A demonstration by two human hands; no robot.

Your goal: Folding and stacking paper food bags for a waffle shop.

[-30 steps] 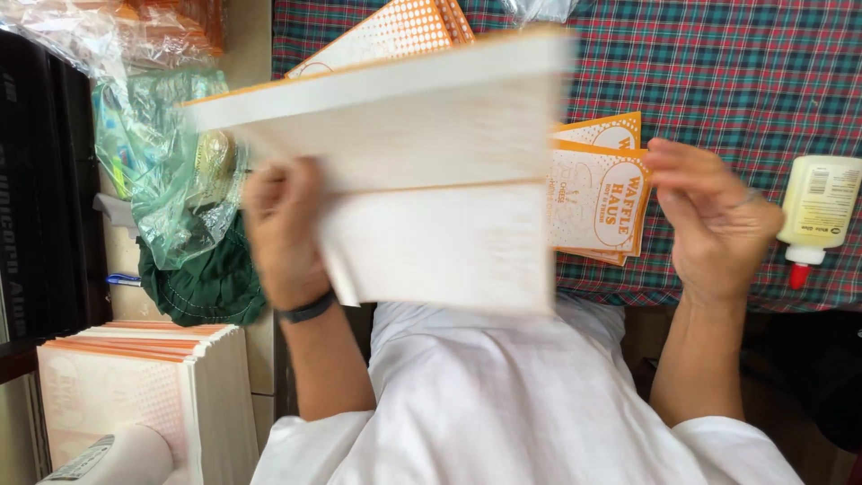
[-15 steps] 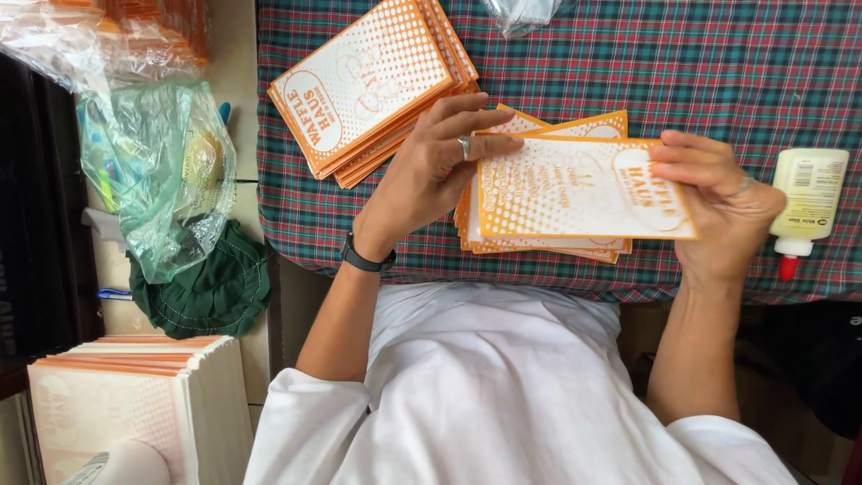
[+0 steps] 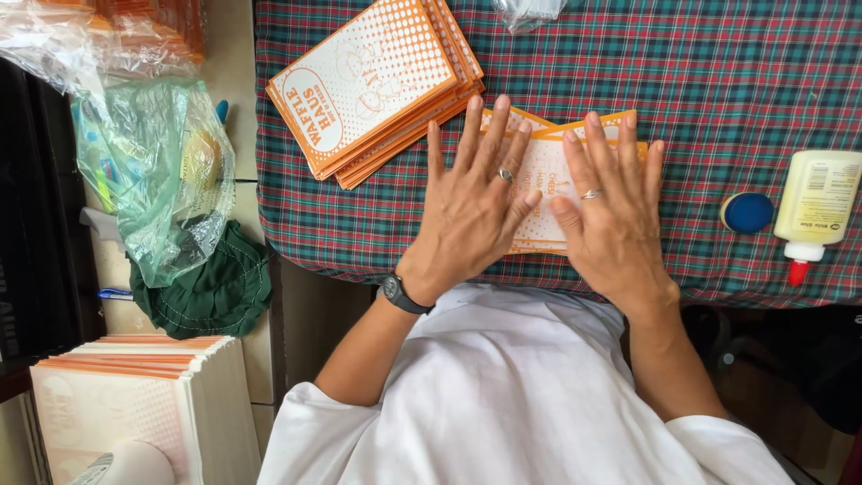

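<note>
Both my hands lie flat, fingers spread, on a small pile of orange-and-white paper bags (image 3: 544, 162) on the plaid tablecloth (image 3: 700, 81). My left hand (image 3: 471, 202) covers the pile's left half; a dark watch is on that wrist. My right hand (image 3: 615, 220) presses the right half, with a ring on one finger. Neither hand grips anything. Up and to the left lies a second, fanned stack of the same orange printed bags (image 3: 373, 90), apart from my hands.
A pale glue bottle with a red tip (image 3: 813, 211) and a blue cap (image 3: 747, 213) lie at the right. Clear plastic bags (image 3: 153, 171) and a green cloth (image 3: 202, 287) sit off the table's left. A tall stack of flat paper sheets (image 3: 135, 404) stands at bottom left.
A second ago I held a large sheet up in both hands. It then came down onto the pile, and now both hands rest flat on it.
</note>
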